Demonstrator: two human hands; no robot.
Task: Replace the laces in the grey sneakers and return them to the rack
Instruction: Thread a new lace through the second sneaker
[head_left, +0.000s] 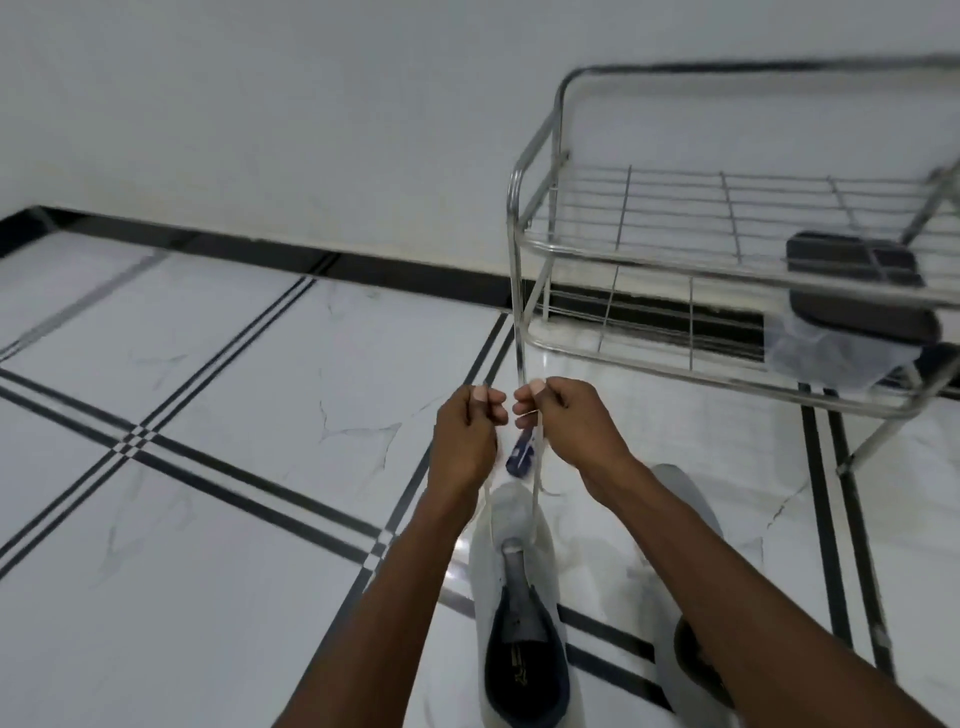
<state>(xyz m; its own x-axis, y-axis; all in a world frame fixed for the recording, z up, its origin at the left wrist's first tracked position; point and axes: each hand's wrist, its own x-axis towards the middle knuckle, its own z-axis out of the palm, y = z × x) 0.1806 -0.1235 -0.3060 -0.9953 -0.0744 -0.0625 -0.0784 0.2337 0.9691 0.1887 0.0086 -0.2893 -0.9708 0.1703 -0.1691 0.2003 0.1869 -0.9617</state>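
Directly above the toe of the grey sneaker (519, 587), both hands pinch the white lace (534, 499): left hand (467, 436) one strand, right hand (571, 421) the other. The strands run down to the eyelets; the sneaker's long axis points toward the rack (727, 249).

A single wide-angle camera, worn on the person's head, looks forward and steeply down over both forearms, which enter from the bottom edge. The left hand (470, 431) and right hand (563, 415) sit just below mid-frame, close to the lens, above a grey sneaker (519, 597) on the tiled floor (208, 467). The view faces a white wall (311, 130), which fills the upper part, with a metal shoe rack (675, 249) at right, farther off. Straight lines bow towards the edges.
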